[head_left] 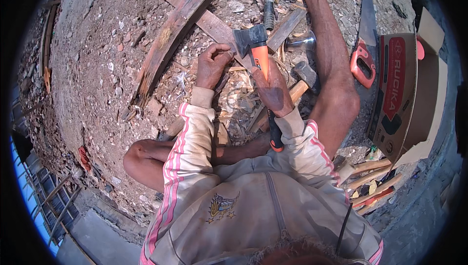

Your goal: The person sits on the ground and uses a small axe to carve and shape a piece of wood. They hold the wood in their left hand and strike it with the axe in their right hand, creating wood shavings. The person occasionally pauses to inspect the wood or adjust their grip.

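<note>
A long brown plank [214, 27] lies on the ground. By its near end is the hatchet [260, 60], its neck bright orange, its lower grip black with an orange butt, its head dark, scuffed metal. The right hand [277, 89] grips the handle; the left hand [212, 66] curls beside the head, its contents unclear.

Dusty beige jacket [243, 233], pink-striped sleeves [195, 143], tan cuffs [202, 97], grey zip [276, 201], embroidered chest emblem [222, 206], apparently winged, small stars [231, 214] below
</note>
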Tool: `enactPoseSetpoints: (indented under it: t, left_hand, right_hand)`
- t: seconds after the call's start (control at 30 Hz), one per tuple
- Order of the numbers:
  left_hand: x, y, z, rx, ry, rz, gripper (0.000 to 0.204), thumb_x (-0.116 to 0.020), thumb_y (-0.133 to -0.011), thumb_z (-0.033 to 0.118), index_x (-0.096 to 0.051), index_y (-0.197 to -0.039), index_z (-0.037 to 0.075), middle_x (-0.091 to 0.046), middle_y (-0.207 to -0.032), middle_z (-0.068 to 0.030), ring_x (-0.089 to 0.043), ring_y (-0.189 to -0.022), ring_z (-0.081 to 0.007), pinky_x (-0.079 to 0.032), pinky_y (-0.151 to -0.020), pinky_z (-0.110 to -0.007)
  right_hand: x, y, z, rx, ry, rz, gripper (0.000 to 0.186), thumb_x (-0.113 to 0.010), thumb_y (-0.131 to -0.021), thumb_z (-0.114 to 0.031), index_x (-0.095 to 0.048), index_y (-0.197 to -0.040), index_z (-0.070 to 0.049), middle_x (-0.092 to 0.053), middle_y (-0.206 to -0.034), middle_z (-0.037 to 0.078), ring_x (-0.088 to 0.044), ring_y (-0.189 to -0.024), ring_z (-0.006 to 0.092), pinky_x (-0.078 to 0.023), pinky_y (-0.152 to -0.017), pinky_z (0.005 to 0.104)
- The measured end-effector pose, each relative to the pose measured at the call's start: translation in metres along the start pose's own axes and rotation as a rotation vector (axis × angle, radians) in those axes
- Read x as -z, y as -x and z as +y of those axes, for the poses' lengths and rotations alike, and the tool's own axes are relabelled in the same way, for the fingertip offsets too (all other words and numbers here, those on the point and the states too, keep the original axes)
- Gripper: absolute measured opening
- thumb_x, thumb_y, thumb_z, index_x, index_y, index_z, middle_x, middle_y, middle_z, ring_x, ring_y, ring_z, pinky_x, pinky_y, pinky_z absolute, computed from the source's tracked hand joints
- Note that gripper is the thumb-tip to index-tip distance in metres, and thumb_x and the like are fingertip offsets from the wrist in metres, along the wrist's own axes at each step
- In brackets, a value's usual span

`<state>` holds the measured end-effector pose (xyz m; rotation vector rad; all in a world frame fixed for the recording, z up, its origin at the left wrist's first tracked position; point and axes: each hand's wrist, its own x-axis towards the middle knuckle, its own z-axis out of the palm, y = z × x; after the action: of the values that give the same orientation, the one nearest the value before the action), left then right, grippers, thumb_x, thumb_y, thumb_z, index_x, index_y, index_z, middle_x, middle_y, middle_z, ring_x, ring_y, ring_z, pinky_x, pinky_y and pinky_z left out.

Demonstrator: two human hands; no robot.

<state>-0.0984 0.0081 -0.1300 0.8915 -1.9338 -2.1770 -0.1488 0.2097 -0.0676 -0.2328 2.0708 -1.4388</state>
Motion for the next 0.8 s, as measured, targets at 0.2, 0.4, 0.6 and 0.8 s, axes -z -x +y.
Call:
enactPoseSetpoints:
  t: [0.2, 0.4, 0.6, 0.8]
  left_hand:
    - [-0.008, -0.008, 0.000, -0.315, -0.283, 0.245, 0.039, -0.070, -0.086, 0.001, -0.061, -0.125, 0.003, -0.066, -0.091, -0.0029, -0.063, -0.078, -0.0073, -0.053, -0.070, -0.024]
    - [-0.011, -0.004, -0.002, -0.415, -0.543, 0.282, 0.031, -0.074, -0.087, 0.006, -0.069, -0.117, 0.003, -0.071, -0.095, -0.0081, -0.069, -0.082, -0.0153, -0.056, -0.075, -0.030]
    - [-0.010, 0.005, 0.006, -0.503, -0.701, 0.276, 0.016, -0.071, -0.091, 0.013, -0.074, -0.101, 0.002, -0.073, -0.097, -0.0187, -0.071, -0.088, -0.0358, -0.056, -0.081, -0.042]
    - [-0.010, 0.005, 0.005, -0.421, -0.646, 0.294, 0.020, -0.072, -0.094, 0.017, -0.076, -0.106, 0.002, -0.075, -0.098, -0.0153, -0.073, -0.085, -0.0252, -0.056, -0.076, -0.035]
  right_hand:
    - [-0.006, 0.003, 0.002, 0.132, 0.031, 0.065, 0.035, -0.056, -0.099, -0.024, -0.050, -0.127, -0.004, -0.066, -0.097, 0.028, -0.066, -0.092, 0.0502, -0.050, -0.076, 0.0527]
    - [-0.011, 0.001, 0.000, 0.130, 0.046, 0.018, 0.035, -0.061, -0.099, -0.019, -0.055, -0.128, -0.001, -0.065, -0.100, 0.020, -0.064, -0.089, 0.0350, -0.051, -0.080, 0.0436]
    - [-0.013, 0.001, 0.004, 0.169, 0.081, 0.018, 0.029, -0.056, -0.098, -0.023, -0.049, -0.119, -0.004, -0.062, -0.082, 0.031, -0.062, -0.082, 0.0555, -0.046, -0.068, 0.0571]
    - [-0.016, 0.004, 0.003, 0.178, 0.093, 0.000, 0.030, -0.057, -0.097, -0.022, -0.047, -0.119, -0.004, -0.062, -0.079, 0.032, -0.063, -0.080, 0.0553, -0.046, -0.065, 0.0579]
